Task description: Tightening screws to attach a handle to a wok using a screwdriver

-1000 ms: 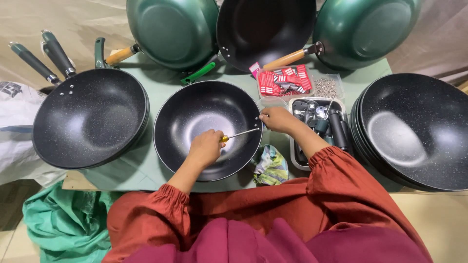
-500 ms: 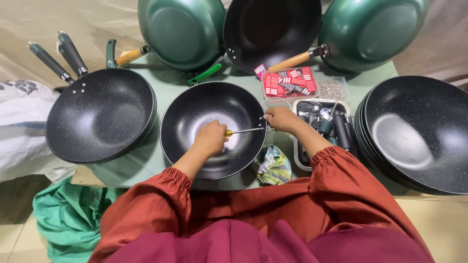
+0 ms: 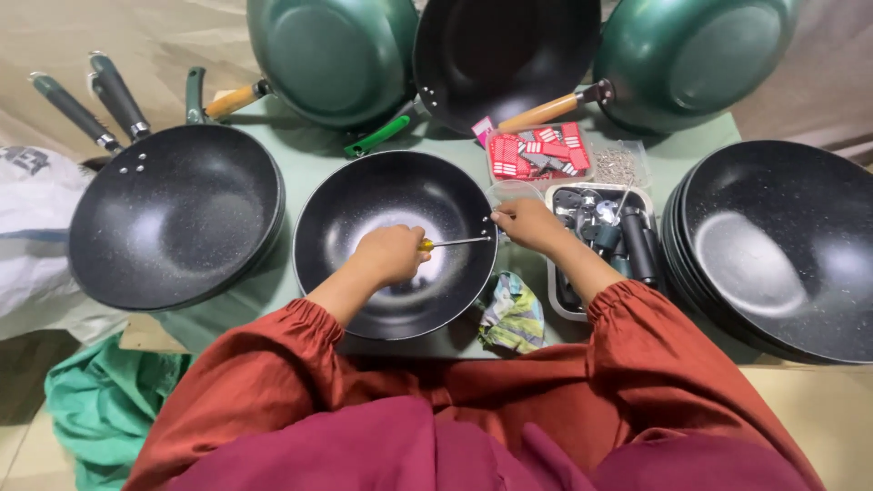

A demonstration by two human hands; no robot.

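Note:
A black speckled wok pan (image 3: 364, 195) without a handle lies in front of me on the pale green table (image 3: 300, 155). My left hand (image 3: 389, 255) is inside the pan, closed around a screwdriver (image 3: 452, 242) with a yellow grip, its shaft pointing right toward the pan's rim. My right hand (image 3: 526, 223) pinches the pan's right rim where the screwdriver tip meets it, next to the rivet holes. What it holds there is too small to make out.
Handled pans (image 3: 173, 214) are stacked at left, bare pans (image 3: 773, 245) at right. Three woks (image 3: 505, 50) lean at the back. A white tray of black handles (image 3: 627, 241), a red packet box (image 3: 536, 153), a bag of screws (image 3: 620, 165) and a crumpled rag (image 3: 511, 314) lie nearby.
Both hands stay at the pan's right rim with the screwdriver; the view has shifted slightly, nothing else has moved.

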